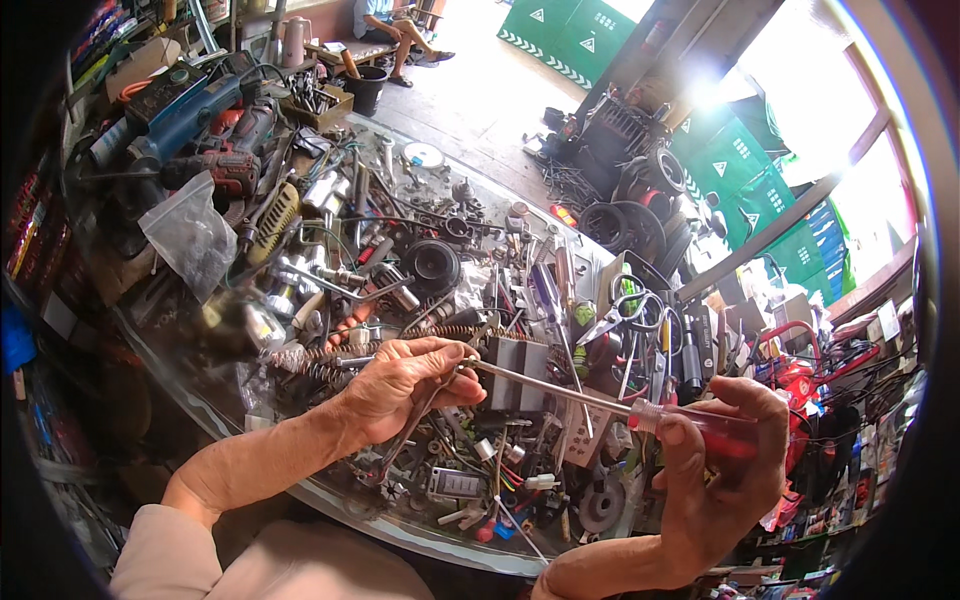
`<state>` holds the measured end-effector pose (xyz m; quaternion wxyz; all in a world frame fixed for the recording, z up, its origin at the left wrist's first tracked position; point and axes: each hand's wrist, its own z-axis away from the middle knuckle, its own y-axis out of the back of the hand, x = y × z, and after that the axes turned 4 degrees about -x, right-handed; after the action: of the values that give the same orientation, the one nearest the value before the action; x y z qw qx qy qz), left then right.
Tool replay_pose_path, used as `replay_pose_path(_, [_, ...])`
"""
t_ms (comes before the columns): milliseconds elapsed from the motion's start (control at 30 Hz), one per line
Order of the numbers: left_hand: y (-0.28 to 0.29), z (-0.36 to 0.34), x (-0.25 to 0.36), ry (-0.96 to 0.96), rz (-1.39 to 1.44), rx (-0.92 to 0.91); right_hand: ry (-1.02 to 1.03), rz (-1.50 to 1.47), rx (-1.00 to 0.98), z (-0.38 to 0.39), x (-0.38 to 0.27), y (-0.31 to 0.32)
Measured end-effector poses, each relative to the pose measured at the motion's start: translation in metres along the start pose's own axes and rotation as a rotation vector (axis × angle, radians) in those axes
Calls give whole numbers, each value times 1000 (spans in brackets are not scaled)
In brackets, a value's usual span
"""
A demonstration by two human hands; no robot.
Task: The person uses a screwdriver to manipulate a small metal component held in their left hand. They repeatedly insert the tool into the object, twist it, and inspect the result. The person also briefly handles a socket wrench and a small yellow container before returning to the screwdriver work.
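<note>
My right hand [715, 490] is wrapped round the red see-through handle of a long screwdriver [560, 389]. Its steel shaft points left, and the tip meets a small metal fitting [470, 362]. Thumb and fingers of my left hand [405, 385] pinch that fitting; its exact kind is too small to tell. A thin cable [412, 428] hangs down below the left hand. Under both hands the bench is heaped with parts, among them a grey finned block [515, 375] just behind the shaft and a long coil spring [420, 338].
Scissors [625, 318] and a purple-handled screwdriver [547, 292] lie beyond the shaft. A black round part [432, 262] sits mid-bench. Power tools [215, 155] and a plastic bag [190, 235] crowd the left. Tyres [640, 230] stand past the bench; a seated person [385, 25] is far off.
</note>
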<state>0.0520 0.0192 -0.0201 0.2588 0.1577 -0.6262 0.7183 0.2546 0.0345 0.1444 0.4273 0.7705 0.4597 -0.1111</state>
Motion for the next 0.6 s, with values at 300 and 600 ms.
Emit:
replay_pose_path(300, [-8,5,5,3,0,-148,-50,6,60,-4,4,-4])
replay_pose_path(600, [-7,2,6,12,-29,-29,-7,112,250,-3,4,2])
